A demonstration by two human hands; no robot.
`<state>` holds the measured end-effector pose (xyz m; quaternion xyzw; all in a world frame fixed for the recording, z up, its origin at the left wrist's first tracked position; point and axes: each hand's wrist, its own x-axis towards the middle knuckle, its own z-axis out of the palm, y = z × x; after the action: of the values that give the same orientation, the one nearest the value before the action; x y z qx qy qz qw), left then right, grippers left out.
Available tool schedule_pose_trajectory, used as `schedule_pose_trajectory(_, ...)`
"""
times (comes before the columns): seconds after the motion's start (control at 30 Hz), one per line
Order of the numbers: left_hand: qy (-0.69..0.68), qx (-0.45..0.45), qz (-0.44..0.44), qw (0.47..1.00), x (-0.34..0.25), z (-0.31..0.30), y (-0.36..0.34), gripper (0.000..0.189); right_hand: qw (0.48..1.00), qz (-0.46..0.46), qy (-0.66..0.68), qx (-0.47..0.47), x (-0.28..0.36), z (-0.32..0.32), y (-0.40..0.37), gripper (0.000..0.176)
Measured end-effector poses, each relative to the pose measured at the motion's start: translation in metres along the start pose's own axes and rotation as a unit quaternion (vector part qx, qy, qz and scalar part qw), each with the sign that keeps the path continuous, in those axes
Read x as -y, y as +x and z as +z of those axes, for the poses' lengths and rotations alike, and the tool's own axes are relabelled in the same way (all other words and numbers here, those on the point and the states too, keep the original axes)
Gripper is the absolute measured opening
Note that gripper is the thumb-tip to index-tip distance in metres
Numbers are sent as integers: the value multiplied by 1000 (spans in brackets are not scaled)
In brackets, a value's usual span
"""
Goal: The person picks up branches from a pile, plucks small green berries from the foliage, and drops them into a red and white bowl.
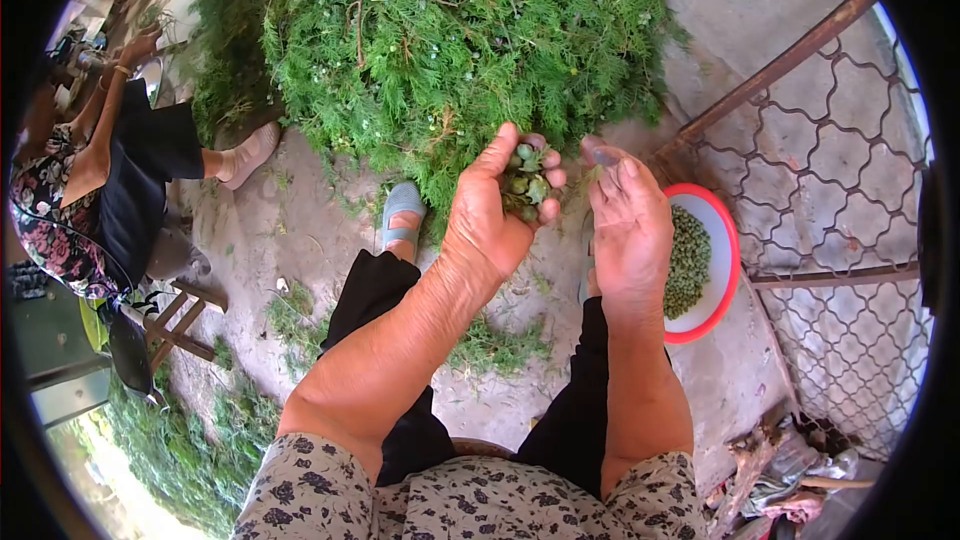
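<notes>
My left hand (492, 198) is cupped, fingers curled around several small green cones (527, 183). Close by on the right, my right hand (628, 210) is raised with its fingers bent and the fingertips drawn together. What they pinch, if anything, is too small to tell; a thin greenish bit shows near them. Beyond both hands lies a big heap of green conifer branches (470, 50) dotted with pale cones. A white basin with a red rim (733, 270) stands beside my right forearm, holding many green cones (688, 265).
At the left another person (100, 170) sits by a wooden stool (180, 325). A rusty-framed wire mesh panel (820, 150) stands at the right. More cut branches (200, 450) lie at lower left, and scraps of wood (745, 480) at lower right.
</notes>
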<state>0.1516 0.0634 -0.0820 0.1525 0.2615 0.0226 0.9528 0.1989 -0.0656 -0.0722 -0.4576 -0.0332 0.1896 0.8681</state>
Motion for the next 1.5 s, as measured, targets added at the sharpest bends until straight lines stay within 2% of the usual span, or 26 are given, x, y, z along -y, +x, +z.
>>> schedule_pose_trajectory(0.13,-4,-3,7,1000,-3,4,-3,28,996,-31,-64,-49,-2,1,-2,24)
schedule_pose_trajectory(0.2,-18,-22,18,999,0,8,-3,30,967,-81,-224,-89,1,7,-6,20)
schedule_pose_trajectory(0.23,-18,-22,19,999,1,8,-2,30,967,-81,-224,-89,1,6,-6,20)
schedule_pose_trajectory(0.3,-38,-14,24,999,3,7,0,32,998,-23,-62,-23,2,2,-5,15)
schedule_pose_trajectory(0.43,-60,-12,29,998,4,6,2,33,997,8,-79,-11,3,8,-4,14)
schedule_pose_trajectory(0.53,-56,-9,29,998,5,2,5,38,932,-118,-338,59,-7,10,-5,23)
schedule_pose_trajectory(0.57,-63,2,26,998,7,0,6,39,932,-118,-338,59,-8,11,-5,23)
schedule_pose_trajectory(0.63,-69,12,22,997,8,-1,7,40,840,-213,-492,78,-9,15,-7,26)
schedule_pose_trajectory(0.67,-66,12,21,998,8,-1,7,40,844,-167,-505,67,-7,15,-8,23)
schedule_pose_trajectory(0.8,-64,-15,24,998,7,4,4,40,870,-176,-457,57,-4,16,-5,18)
schedule_pose_trajectory(0.83,-65,-15,25,997,5,6,3,40,946,-79,-311,41,3,17,-5,18)
schedule_pose_trajectory(0.87,-68,-6,31,997,4,8,1,40,988,21,-153,23,7,17,-5,17)
schedule_pose_trajectory(0.9,-71,2,36,997,4,8,1,40,988,21,-153,24,9,13,-3,17)
schedule_pose_trajectory(0.97,-66,8,33,997,5,5,2,40,996,63,23,50,8,5,2,16)
schedule_pose_trajectory(1.0,-61,13,30,998,6,3,4,40,996,60,39,52,5,1,4,19)
schedule_pose_trajectory(1.03,-61,14,29,998,7,2,5,40,996,59,39,51,2,2,5,19)
schedule_pose_trajectory(1.1,-58,19,29,998,9,0,6,40,997,7,-68,40,-3,6,4,20)
schedule_pose_trajectory(1.17,-55,8,30,998,8,1,5,37,995,31,-75,51,-1,6,2,22)
schedule_pose_trajectory(1.2,-52,-2,31,998,8,1,5,35,976,-22,-213,39,-3,8,0,22)
schedule_pose_trajectory(1.23,-52,-2,31,998,8,1,5,35,935,-76,-345,25,-5,9,-1,22)
schedule_pose_trajectory(1.3,-78,26,39,996,10,1,6,36,941,-108,-320,39,-9,11,-2,25)
schedule_pose_trajectory(1.37,-65,24,34,997,10,-1,6,38,890,-149,-429,52,-12,9,0,23)
schedule_pose_trajectory(1.5,-59,17,33,998,8,2,4,41,919,-112,-376,26,-9,4,4,19)
